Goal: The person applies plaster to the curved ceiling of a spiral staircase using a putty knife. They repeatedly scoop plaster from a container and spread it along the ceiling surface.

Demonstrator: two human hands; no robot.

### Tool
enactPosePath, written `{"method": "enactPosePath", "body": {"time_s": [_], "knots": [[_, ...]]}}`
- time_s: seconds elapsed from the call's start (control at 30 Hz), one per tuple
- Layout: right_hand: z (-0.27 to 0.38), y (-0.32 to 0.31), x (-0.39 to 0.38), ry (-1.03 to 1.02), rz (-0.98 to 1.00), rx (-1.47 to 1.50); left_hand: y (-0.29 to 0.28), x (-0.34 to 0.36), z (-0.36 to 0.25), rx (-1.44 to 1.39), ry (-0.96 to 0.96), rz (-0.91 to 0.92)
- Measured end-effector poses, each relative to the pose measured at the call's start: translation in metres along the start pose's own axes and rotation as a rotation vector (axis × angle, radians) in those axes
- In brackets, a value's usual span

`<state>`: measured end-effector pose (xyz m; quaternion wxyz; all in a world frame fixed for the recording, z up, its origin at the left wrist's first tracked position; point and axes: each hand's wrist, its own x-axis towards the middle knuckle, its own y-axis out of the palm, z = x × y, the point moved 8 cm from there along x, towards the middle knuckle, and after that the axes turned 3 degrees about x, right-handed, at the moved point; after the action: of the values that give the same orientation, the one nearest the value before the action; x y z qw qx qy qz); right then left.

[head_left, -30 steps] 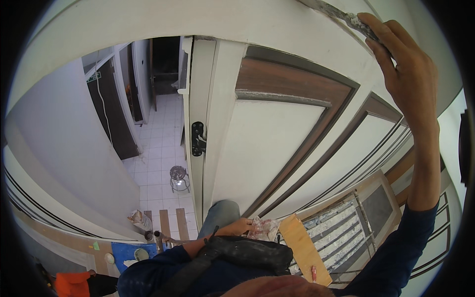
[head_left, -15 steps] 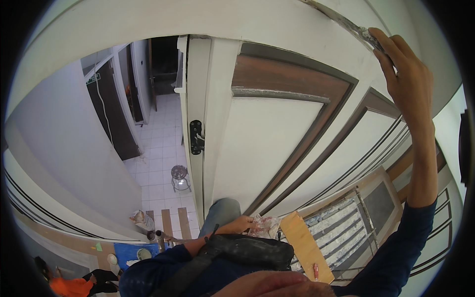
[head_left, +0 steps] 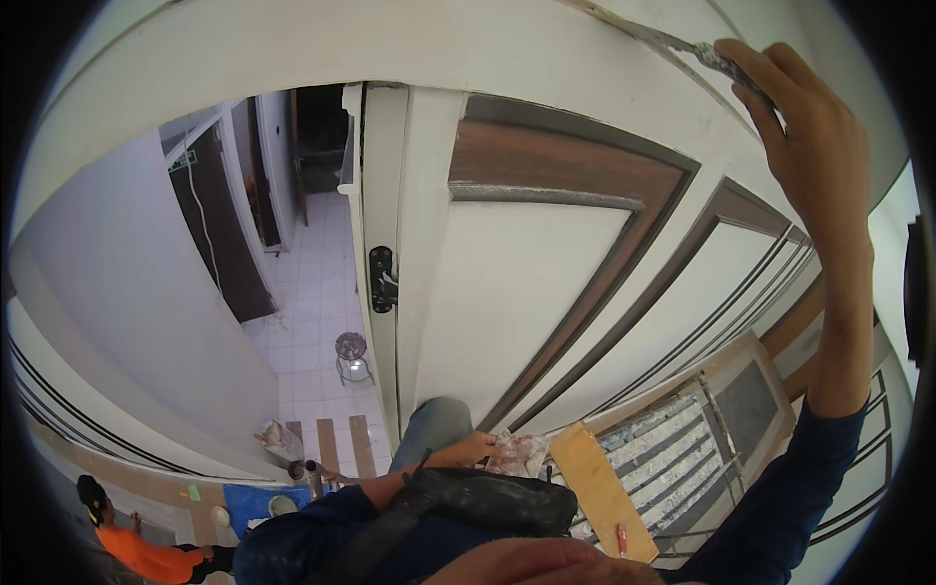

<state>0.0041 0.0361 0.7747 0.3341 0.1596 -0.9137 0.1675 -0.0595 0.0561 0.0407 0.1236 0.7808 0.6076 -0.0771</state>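
Observation:
Raised at the upper right, my right hand [head_left: 814, 127] is closed around the crusted handle of a putty knife [head_left: 717, 60]. Its long, narrow blade points up and left, along the white trim above the panelled door; whether its edge touches the surface is unclear. Low in front of my body, my left hand [head_left: 473, 448] is closed on a crumpled white rag [head_left: 519, 453] with reddish stains. The white door [head_left: 531, 302] has brown and grey moulding around its panels. A black lock plate [head_left: 383, 279] sits on the frame edge at the door's left.
A paint-splattered slatted platform [head_left: 663, 448] and a yellow board [head_left: 604, 492] lie below right, a small red object [head_left: 622, 538] on the board. Leftward, a tiled hallway holds a stool [head_left: 351, 346]. A person in orange [head_left: 146, 556] is at lower left, near a blue sheet [head_left: 249, 502].
The putty knife's visible tip has shifted left along the trim, while my right hand sits slightly farther right. The person in orange is more upright. My left hand keeps the rag.

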Motion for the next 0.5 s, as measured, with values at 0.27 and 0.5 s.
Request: {"method": "enactPosePath", "body": {"time_s": [0.27,0.5], "knots": [[0.016,-0.004,0.019,0.052,0.009,-0.078,0.005,-0.014,-0.015,-0.218,-0.050,0.005],[0.006,-0.019,-0.005,0.176,-0.011,-0.053,0.001,-0.013,-0.017,-0.174,-0.012,-0.030]]}}
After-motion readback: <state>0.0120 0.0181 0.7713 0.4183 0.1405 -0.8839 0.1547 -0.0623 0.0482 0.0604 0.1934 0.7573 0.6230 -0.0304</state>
